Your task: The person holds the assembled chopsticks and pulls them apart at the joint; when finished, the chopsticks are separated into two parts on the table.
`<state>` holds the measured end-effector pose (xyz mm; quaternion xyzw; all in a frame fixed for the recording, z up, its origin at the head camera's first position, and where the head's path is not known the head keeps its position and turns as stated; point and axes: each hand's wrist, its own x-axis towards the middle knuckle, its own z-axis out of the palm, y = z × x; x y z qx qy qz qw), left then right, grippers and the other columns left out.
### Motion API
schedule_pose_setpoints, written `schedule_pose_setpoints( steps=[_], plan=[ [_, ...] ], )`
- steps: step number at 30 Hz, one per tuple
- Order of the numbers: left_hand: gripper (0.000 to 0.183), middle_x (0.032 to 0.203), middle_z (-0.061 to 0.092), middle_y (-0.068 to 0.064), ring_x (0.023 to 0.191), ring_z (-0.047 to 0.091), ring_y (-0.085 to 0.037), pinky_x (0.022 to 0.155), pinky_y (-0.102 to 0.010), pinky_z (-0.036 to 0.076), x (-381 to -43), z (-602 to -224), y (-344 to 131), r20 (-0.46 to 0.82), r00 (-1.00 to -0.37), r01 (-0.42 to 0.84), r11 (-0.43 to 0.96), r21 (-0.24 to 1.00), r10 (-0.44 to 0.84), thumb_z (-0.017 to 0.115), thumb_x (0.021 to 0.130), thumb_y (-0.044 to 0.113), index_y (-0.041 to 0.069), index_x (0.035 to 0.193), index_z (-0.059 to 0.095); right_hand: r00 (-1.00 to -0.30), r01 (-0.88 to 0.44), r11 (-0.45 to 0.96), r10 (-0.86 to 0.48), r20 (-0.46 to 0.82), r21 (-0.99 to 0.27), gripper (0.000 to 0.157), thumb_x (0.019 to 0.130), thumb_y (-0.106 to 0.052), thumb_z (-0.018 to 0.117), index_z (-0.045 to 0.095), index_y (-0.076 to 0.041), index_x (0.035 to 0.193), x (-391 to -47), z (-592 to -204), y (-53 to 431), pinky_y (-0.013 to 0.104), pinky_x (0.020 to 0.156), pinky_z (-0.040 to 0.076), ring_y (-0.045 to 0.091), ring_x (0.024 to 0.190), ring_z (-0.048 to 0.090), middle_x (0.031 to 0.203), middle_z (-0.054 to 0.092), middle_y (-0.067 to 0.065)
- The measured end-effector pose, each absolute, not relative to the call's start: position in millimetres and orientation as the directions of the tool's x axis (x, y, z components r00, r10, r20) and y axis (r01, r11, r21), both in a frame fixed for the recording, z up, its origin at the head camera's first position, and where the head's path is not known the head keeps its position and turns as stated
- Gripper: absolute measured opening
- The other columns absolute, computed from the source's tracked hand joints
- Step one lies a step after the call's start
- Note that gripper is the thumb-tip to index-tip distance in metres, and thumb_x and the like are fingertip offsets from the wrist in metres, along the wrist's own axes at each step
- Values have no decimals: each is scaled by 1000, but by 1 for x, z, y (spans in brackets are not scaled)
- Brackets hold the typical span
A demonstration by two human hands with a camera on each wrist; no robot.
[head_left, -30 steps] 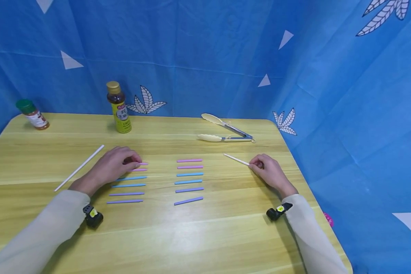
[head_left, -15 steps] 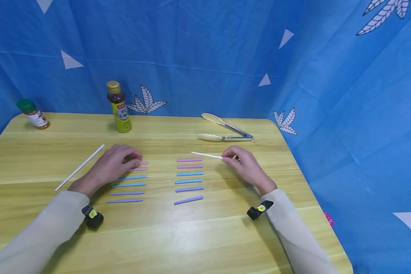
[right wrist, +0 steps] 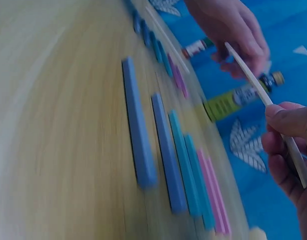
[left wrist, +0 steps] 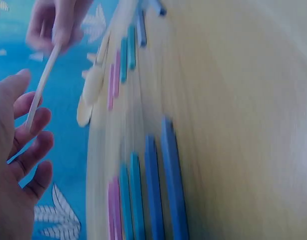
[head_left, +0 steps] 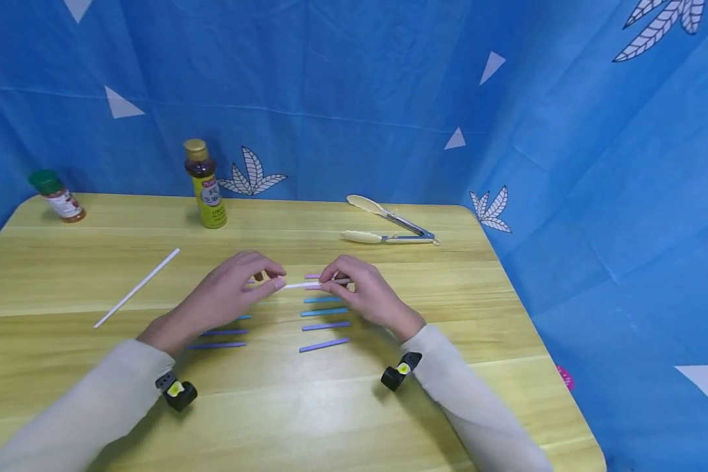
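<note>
My right hand (head_left: pixel 368 292) pinches a thin white stick (head_left: pixel 302 285) between thumb and fingers, above the right-hand column of coloured sticks (head_left: pixel 324 313). The stick's free end points left at my left hand (head_left: pixel 227 292), whose thumb and fingers are parted around that end. In the left wrist view the tip of the white stick (left wrist: pixel 42 87) overlaps the loosely bent fingers, with the thumb apart from them. Under my left hand lies another column of sticks (head_left: pixel 224 332), partly hidden. Both columns run from pink through blue to purple.
A longer white stick (head_left: pixel 136 288) lies slanted at the left. Behind stand a green-capped spice jar (head_left: pixel 65 204) and a yellow-labelled bottle (head_left: pixel 211 200). Spread tongs (head_left: pixel 410 239) lie at the back right. A blue curtain (head_left: pixel 342 98) hangs beyond the wooden table (head_left: pixel 307 419).
My right hand has carried the white stick leftward from the table's right side to over the right column. My left hand has left the pink sticks and moved right toward the stick's end.
</note>
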<state>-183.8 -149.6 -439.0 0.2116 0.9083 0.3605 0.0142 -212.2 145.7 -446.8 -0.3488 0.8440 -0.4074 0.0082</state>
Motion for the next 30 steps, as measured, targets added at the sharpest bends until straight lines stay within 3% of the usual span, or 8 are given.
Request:
schedule_pose_setpoints(
  steps=[4,8,15,21,27,30],
  plan=[
    [21,113,72,4,93,62,-16,79,-36,53,-175,-436,-137,173,-893,424,651,630,415,70,109,34,20,123,76,-736,-602,395,-611,291,-694,7,106,-16,74,73,-13,112,-208,-445,129,26,84,61,14,100,74,110,73,1],
    [10,105,71,4,85,57,-15,73,-33,49,-171,-435,-133,221,-893,440,657,612,392,69,110,25,21,116,76,-746,-594,394,-595,298,-701,11,106,-17,74,74,-11,115,-205,-443,122,26,79,60,13,91,71,107,72,2],
    [7,108,72,4,92,62,-15,80,-38,53,-166,-437,-135,251,-890,452,665,594,380,68,110,23,20,113,74,-759,-584,420,-586,283,-695,9,106,-16,74,77,-9,111,-204,-447,120,21,70,52,12,78,59,99,72,2],
    [5,106,71,4,89,61,-13,79,-36,54,-159,-439,-140,298,-864,503,661,557,406,69,109,20,17,111,72,-700,-641,363,-639,321,-676,7,107,-14,72,74,-7,108,-203,-448,123,20,76,59,14,91,72,108,76,7],
    [8,99,68,4,84,58,-15,73,-32,52,-155,-437,-166,246,-921,389,708,589,302,67,111,24,19,111,73,-797,-561,445,-520,309,-698,5,105,-13,75,75,-9,107,-205,-447,152,25,72,55,9,82,63,97,72,2],
    [10,105,73,5,89,62,-15,77,-35,55,-153,-438,-178,224,-933,361,719,594,283,69,110,26,20,111,76,-821,-526,471,-498,279,-708,7,105,-16,75,77,-10,110,-202,-449,167,27,79,59,9,87,67,101,74,0]
  ],
)
